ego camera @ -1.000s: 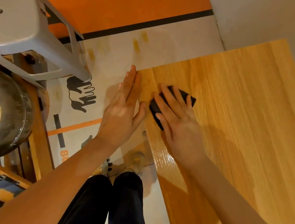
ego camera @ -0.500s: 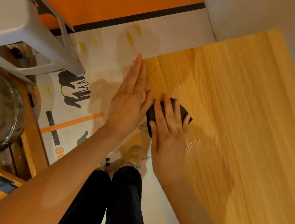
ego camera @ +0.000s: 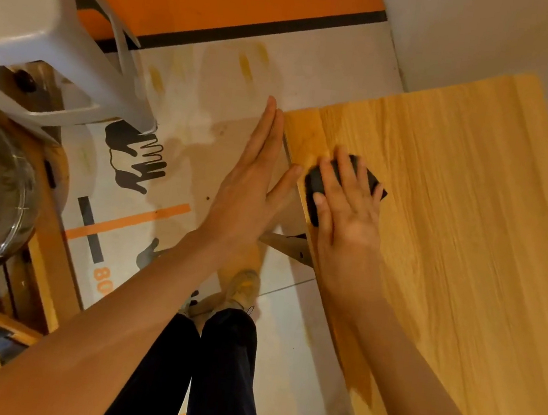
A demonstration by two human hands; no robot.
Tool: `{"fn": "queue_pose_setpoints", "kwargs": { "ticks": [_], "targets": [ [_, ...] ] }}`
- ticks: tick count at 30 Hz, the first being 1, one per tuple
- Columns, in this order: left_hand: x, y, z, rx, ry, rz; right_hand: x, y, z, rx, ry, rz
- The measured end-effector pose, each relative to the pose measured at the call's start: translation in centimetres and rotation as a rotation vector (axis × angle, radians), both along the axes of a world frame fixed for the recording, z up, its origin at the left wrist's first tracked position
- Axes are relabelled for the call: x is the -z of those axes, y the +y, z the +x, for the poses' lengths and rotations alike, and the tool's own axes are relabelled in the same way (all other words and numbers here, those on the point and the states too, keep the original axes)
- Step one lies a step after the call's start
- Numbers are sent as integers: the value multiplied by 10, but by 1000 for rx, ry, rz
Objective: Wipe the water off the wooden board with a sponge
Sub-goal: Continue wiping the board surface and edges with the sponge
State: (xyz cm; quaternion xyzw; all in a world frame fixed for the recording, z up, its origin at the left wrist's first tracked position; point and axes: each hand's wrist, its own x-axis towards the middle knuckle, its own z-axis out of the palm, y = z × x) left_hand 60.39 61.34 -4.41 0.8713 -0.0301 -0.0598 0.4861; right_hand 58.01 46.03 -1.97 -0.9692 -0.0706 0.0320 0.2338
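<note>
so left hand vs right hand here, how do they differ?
The left hand lies straight-fingered along the wooden board's left edge, mostly out over the floor; the right hand lies on top of the board. The left hand has nothing under it but that edge, while the right hand presses the black sponge flat with spread fingers. Both are bare, palm down and uncurled.

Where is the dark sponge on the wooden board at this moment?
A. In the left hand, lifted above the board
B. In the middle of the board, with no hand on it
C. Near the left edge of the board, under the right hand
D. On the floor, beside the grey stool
C: the right hand presses flat on the dark sponge close to the left edge of the wooden board.
</note>
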Motion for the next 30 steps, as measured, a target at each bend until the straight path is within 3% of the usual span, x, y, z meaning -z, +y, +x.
{"fn": "queue_pose_setpoints", "kwargs": {
  "ticks": [5,12,18,25,30],
  "targets": [
    [3,0,1,3,-14,-23,6,20,72,-42,-37,17],
    [11,3,-3,-23,-46,-130,-8,-1,-17,-105,50,-22],
    [10,11,-1,3,-29,-214,7,48,89,78,-30,1],
    [2,36,13,109,88,-216,7,32,-8,60,-37,-23],
    [-6,39,21,96,181,-299,13,75,37,144,-88,-95]
  ]
}}
